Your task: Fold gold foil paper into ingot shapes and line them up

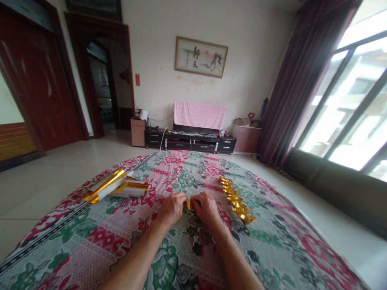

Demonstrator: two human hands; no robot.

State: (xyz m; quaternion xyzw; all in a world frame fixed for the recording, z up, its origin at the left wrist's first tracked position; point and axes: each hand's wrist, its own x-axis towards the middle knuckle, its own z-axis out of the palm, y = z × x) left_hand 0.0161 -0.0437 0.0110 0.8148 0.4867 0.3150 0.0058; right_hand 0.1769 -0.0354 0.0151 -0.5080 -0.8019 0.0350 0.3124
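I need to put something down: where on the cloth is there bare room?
Bare cloth lies right of the gold row, on the near side of the rolls, and between rolls and row, beyond the left hand and right hand. It is crowded where both hands hold the gold piece, and tight between right hand and row.

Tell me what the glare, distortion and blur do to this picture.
Head view: glare washes out much of the window; head view: wide-angle distortion seems to tilt the door and curtain; head view: gold shapes catch bright highlights; head view: the gold piece between left hand and right hand is too small and soft for fine detail.
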